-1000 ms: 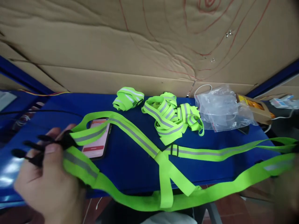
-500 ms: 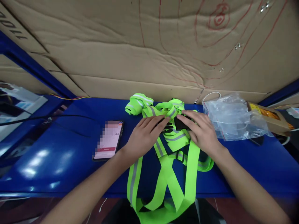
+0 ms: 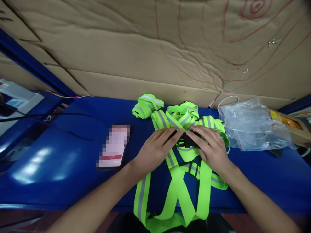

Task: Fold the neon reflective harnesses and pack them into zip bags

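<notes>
Bright green straps with grey stripes [image 3: 178,183] lie tangled on the blue table, and their lower loops hang past its front edge. Near the middle of the straps is a black buckle piece [image 3: 190,139]. My left hand [image 3: 157,147] has its fingers curled together on black parts left of the buckle piece; fingertips partly hide them. My right hand [image 3: 212,145] is closed on the black buckle piece from the right. A rolled green strap [image 3: 147,106] sits behind my left hand. A smaller black buckle [image 3: 193,169] is on a strap below my right hand.
On the blue table [image 3: 73,142], a phone [image 3: 114,147] lies left of my left arm. Clear plastic bags [image 3: 252,124] and a cardboard box [image 3: 291,126] stand at the right. A cardboard wall [image 3: 121,48] rises behind; black cables [image 3: 48,114] cross the left.
The camera view has shifted a little. Both hands remain at the black parts, and more of the green strap shows behind my right hand.
</notes>
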Demonstrator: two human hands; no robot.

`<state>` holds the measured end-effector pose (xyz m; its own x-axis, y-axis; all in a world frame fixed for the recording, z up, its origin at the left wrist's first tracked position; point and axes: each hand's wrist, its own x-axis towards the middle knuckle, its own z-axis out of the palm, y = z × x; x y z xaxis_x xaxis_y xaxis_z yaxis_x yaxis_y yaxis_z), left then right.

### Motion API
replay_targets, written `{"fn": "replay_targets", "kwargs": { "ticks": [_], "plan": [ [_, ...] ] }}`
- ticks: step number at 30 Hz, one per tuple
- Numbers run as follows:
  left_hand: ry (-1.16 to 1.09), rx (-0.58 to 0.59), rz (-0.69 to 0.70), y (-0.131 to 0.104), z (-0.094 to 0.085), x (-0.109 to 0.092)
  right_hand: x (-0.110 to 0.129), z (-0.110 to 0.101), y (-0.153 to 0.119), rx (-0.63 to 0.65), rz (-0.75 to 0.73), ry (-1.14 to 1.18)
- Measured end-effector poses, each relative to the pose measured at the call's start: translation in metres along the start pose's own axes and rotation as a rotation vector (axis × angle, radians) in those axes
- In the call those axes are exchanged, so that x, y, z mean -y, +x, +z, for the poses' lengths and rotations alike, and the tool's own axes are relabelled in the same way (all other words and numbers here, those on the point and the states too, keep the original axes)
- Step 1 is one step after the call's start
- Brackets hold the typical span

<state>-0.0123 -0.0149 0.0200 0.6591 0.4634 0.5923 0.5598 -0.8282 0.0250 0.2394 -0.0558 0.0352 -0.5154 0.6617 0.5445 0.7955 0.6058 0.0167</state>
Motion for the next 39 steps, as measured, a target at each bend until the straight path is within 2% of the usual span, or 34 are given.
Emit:
{"fn": "replay_targets", "kwargs": {
  "ticks": [4, 11, 17, 21, 27, 29, 34, 39],
  "plan": [
    [-0.029, -0.018, -0.02, -0.001, 0.002, 0.0, -0.001, 0.0, -0.001, -0.014, 0.005, -0.003],
    [-0.085, 0.019, -0.074, 0.001, 0.0, -0.002, -0.005, -0.001, -0.002, -0.009, 0.009, 0.032],
    [-0.068, 0.035, -0.048, 0.001, -0.004, -0.002, -0.002, -0.003, -0.003, 0.011, 0.025, 0.029],
    [-0.089, 0.001, 0.007, 0.0, -0.004, -0.004, 0.003, -0.005, -0.003, 0.046, -0.001, 0.008],
    [-0.124, 0.013, -0.004, 0.001, -0.006, -0.013, 0.018, -0.007, 0.001, 0.036, -0.027, -0.066],
    [-0.208, 0.035, -0.034, 0.003, -0.011, -0.014, 0.019, -0.01, 0.002, 0.012, -0.037, -0.038],
    [-0.622, 0.104, -0.093, 0.012, -0.035, -0.011, 0.012, -0.018, 0.0, -0.093, -0.005, 0.144],
    [-0.722, 0.133, -0.326, 0.014, -0.039, -0.009, 0.013, -0.018, -0.005, -0.069, 0.01, 0.36]
  ]
}}
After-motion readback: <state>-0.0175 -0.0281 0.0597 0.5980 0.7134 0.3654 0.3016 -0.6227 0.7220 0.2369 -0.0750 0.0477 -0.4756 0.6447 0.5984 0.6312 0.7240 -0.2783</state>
